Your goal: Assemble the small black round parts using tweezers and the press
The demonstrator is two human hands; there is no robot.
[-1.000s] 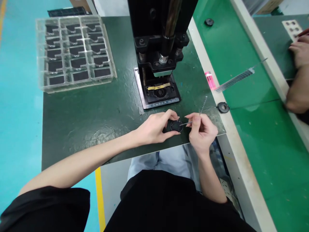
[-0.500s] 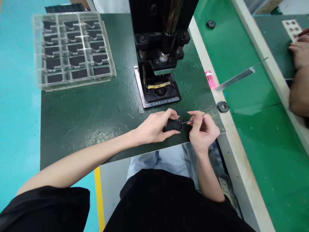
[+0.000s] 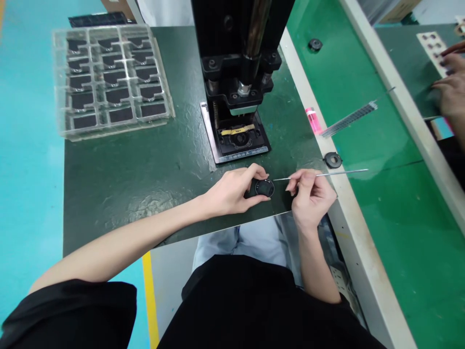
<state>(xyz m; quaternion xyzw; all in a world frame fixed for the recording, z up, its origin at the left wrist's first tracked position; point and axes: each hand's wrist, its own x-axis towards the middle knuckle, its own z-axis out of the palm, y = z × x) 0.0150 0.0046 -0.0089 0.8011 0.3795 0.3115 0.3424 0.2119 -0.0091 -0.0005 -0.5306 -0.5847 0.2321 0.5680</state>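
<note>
My left hand (image 3: 232,191) grips a small round black part (image 3: 263,187) against the dark green mat (image 3: 145,165), near its front edge. My right hand (image 3: 311,196) pinches thin metal tweezers (image 3: 323,174) that lie almost level. Their tip sits just right of the part's upper rim, and their tail reaches out over the conveyor. Behind both hands stands a black press (image 3: 238,72), with a nest at its base crossed by a yellow strip.
A clear tray (image 3: 109,77) of several black parts sits at the mat's back left. A black ring part (image 3: 332,159) lies at the mat's right edge, with a pink bottle (image 3: 313,120) and a comb-like strip (image 3: 350,118) beside the green conveyor (image 3: 399,218). Another person's hand (image 3: 448,87) works at far right.
My right hand has swung the tweezers from a steep slant to nearly level, their tail now pointing right. My left hand still grips the black part in the same spot.
</note>
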